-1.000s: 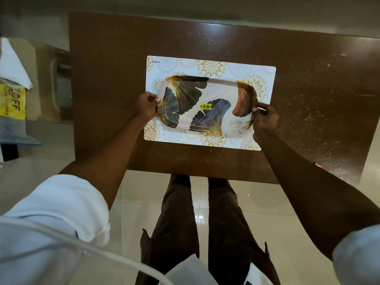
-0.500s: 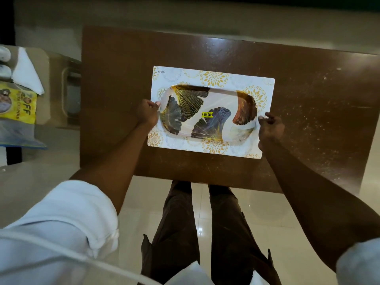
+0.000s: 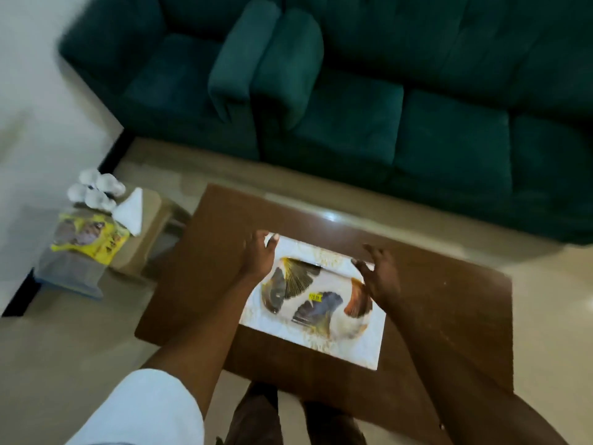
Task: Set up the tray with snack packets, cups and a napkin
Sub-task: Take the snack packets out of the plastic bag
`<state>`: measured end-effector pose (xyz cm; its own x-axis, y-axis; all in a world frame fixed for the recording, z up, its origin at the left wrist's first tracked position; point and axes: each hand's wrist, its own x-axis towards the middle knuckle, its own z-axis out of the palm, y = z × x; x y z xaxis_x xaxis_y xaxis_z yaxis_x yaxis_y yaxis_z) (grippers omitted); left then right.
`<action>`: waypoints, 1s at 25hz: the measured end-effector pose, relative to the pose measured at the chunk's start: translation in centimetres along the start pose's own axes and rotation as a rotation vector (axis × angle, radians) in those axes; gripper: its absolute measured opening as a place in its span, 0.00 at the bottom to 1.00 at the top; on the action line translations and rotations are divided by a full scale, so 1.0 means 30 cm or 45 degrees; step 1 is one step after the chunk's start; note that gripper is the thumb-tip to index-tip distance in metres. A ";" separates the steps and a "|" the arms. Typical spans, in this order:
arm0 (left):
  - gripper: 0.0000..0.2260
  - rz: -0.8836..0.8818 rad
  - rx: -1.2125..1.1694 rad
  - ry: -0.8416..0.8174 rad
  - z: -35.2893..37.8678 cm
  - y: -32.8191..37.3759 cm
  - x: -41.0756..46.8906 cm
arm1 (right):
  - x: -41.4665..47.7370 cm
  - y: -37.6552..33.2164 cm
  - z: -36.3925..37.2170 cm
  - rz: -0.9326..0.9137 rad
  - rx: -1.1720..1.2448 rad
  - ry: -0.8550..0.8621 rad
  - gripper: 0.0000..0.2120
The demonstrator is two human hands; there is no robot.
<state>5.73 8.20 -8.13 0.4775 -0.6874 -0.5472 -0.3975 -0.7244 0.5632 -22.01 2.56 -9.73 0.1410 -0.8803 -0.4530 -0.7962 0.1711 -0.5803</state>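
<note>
- Your left hand (image 3: 256,255) hovers over the far-left corner of the placemat (image 3: 369,345), fingers spread and grasping nothing; no contact with the tray shows.
- Your right hand (image 3: 378,274) hangs above the far-right end of the tray (image 3: 316,300), palm down, fingers loose and empty.
- The tray lies flat on the placemat, between and just below both hands, and carries no items yet; its leaf pattern and a yellow price sticker (image 3: 315,297) show on the bare surface.
- The placemat sits on the brown table (image 3: 449,300), skewed to the table's edges in this view.
- The supplies lie well to the left of your left hand, on a low stand (image 3: 144,239) beside the table: white cups (image 3: 96,189) farthest, a folded white napkin (image 3: 130,211) nearest your hand, a yellow snack packet (image 3: 86,236) towards you from the cups.
- The step in hand appears to be the first fetch. Reach with the left hand, since it is the nearer one, and keep the right hand close to the tray's rim to steady it if needed.
- Take the flat packets first, judging by their bulk, so that the cups stand on bare tray and not on crinkled foil.
- Lift the cups by their walls, not their rims; whether they are stacked or separate is too blurred to tell.
- Lay the napkin last, so that nothing creases it.
</note>
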 end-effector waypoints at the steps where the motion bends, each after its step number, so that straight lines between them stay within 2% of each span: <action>1: 0.19 0.035 -0.035 0.027 -0.079 0.076 -0.004 | 0.041 -0.106 -0.065 -0.077 -0.028 -0.016 0.26; 6: 0.24 0.193 -0.105 0.185 -0.535 0.350 -0.132 | 0.123 -0.707 -0.329 -0.387 -0.152 0.042 0.32; 9: 0.27 0.215 -0.141 0.355 -0.869 0.386 -0.306 | -0.026 -1.110 -0.394 -0.620 -0.221 0.005 0.33; 13: 0.29 0.348 -0.085 0.554 -1.289 0.454 -0.543 | -0.229 -1.592 -0.527 -0.910 -0.235 0.130 0.34; 21: 0.30 0.417 -0.019 1.020 -2.053 0.158 -1.045 | -0.850 -2.334 -0.349 -1.403 -0.054 0.176 0.35; 25: 0.30 0.347 -0.048 1.080 -2.177 -0.087 -1.137 | -1.017 -2.453 -0.151 -1.487 -0.042 0.133 0.36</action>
<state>41.67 36.90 49.51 0.7953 -0.5555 0.2427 -0.5633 -0.5290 0.6348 29.61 14.81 49.85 0.7485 -0.5273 0.4021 -0.2302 -0.7753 -0.5881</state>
